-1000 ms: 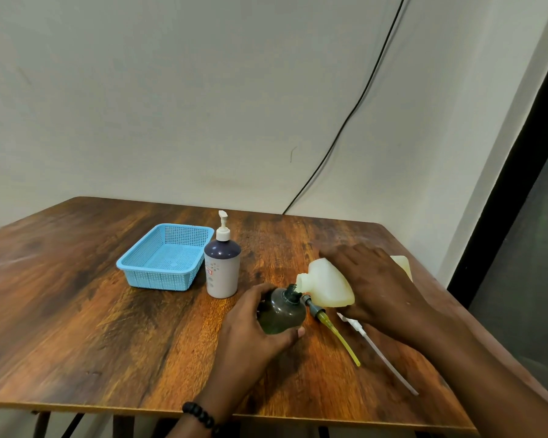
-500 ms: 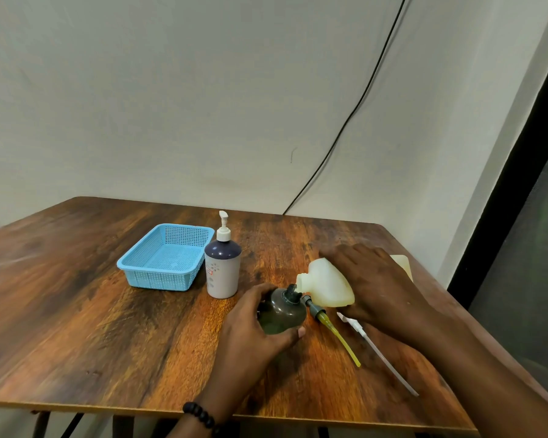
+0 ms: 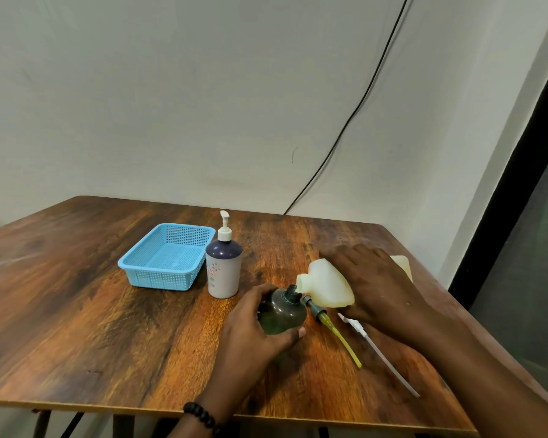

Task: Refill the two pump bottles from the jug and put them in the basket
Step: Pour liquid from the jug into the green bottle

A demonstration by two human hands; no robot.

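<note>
My left hand (image 3: 253,327) grips dark bottle (image 3: 280,314) mid-table, nr front edge; right hand (image 3: 380,289) wraps tilted jug (image 3: 328,287), spout at bottle's neck. 2nd pump bottle (image 3: 223,270) upright beside basket (image 3: 165,257).

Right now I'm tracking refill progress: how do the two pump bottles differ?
The dark green bottle is uncapped, its pump lying on the table; the white bottle has its pump on. The left hand grips the green bottle under the tilted jug; the white one stands free beside the basket. Neither is in the basket.
</note>
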